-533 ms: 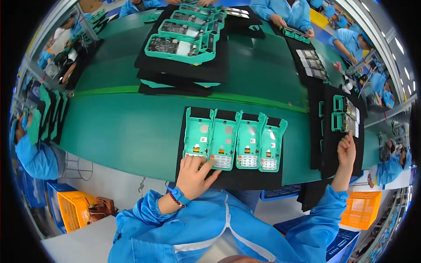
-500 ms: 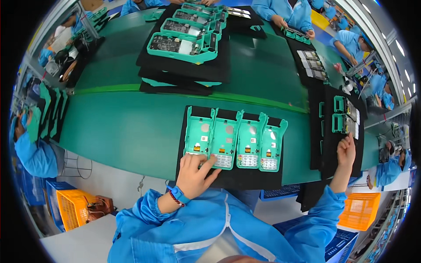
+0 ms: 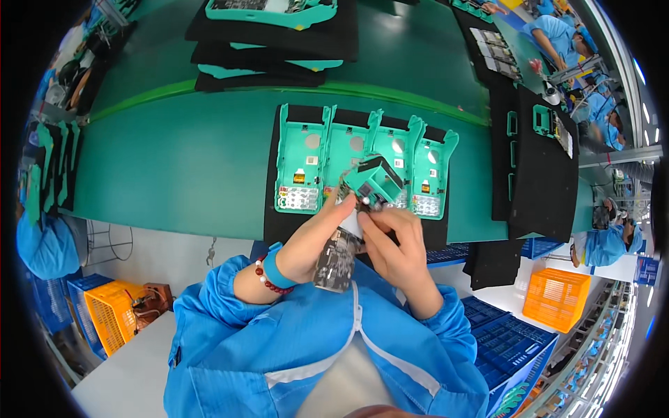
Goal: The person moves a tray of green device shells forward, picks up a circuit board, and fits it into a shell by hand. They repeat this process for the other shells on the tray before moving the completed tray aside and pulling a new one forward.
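In front of my chest, my left hand [image 3: 311,240] is closed around a circuit board assembly. Its dark lower circuit board [image 3: 336,261] hangs tilted below my fingers, with a white panel above it. A green plastic frame [image 3: 380,182] with a black edge tops the assembly. From the other side, my right hand [image 3: 398,245] has its fingers bent and pressed at the white panel, just below the frame. Beyond my hands, several green device shells [image 3: 302,150] lie open in a row on a black mat [image 3: 273,226], with pale keypads at their near ends. The assembly partly hides the middle shells.
At right, a similar assembly [image 3: 550,125] lies on a stack of black mats [image 3: 540,198]. Far left of centre, stacked mats [image 3: 272,35] carry a filled green shell. Orange crates [image 3: 557,299] and blue crates [image 3: 516,341] stand below the green table [image 3: 174,167]. Co-workers sit around.
My right hand has come back from the mats at right, where one assembly is gone. My left hand has left the shells' keypads, and both hands now hold the assembly. The view has tilted downward.
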